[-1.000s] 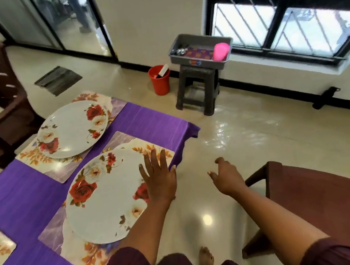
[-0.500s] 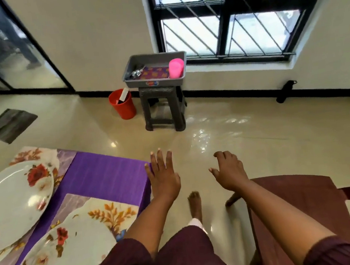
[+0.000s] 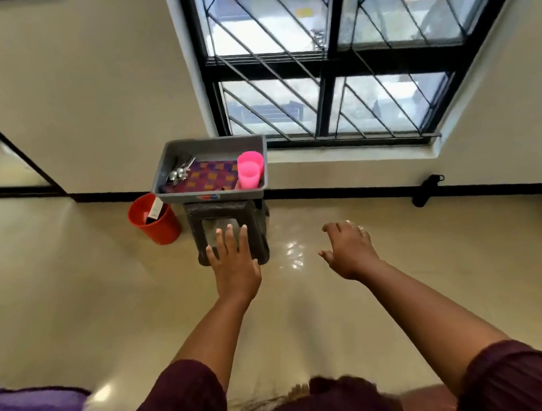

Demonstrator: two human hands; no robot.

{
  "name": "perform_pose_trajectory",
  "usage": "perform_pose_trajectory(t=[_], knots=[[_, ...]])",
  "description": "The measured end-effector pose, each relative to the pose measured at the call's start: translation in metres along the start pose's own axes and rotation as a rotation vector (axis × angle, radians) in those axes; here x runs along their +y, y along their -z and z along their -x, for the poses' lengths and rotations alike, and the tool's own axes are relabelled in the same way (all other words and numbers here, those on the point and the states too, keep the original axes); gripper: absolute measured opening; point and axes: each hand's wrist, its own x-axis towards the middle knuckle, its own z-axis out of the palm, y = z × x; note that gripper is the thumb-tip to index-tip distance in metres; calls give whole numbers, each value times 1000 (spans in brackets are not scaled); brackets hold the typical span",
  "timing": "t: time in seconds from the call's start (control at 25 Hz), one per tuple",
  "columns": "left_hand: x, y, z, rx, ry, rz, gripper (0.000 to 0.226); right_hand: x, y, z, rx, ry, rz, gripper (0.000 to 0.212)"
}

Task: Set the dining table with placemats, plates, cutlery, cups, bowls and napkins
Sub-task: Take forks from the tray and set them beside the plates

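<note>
The left hand [image 3: 235, 267] reaches forward, flat, fingers straight, empty. The right hand [image 3: 348, 252], at its 3 o'clock, hangs loosely curled, holding nothing. At 12 o'clock from the left hand, one grey tray [image 3: 209, 148] sits on one dark stool [image 3: 260, 237], holding stacked pink cups [image 3: 249, 169], count unclear, a few spoons [image 3: 177, 173] and a patterned cloth [image 3: 211, 175]. One red bucket [image 3: 157, 224] stands at the stool's 9 o'clock.

Both empty hands, left hand [image 3: 234, 267] and right hand [image 3: 349, 253], reach toward the grey tray [image 3: 213, 193] holding pink cups [image 3: 250, 169].
</note>
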Motion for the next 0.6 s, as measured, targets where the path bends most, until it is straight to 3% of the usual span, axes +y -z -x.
perform_pose_trajectory(t=[0.2,0.44,0.6], knots=[[-30,-12,-59,-27,177,62,73,-28,-2,-92,-102,71,45,53],[-74,-27,-163,-75,375,46,65,-82,-5,-253,-221,290,93,56],[-92,-14,-232,-117,358,13,60,-114,4,-347,-281,406,87,45]])
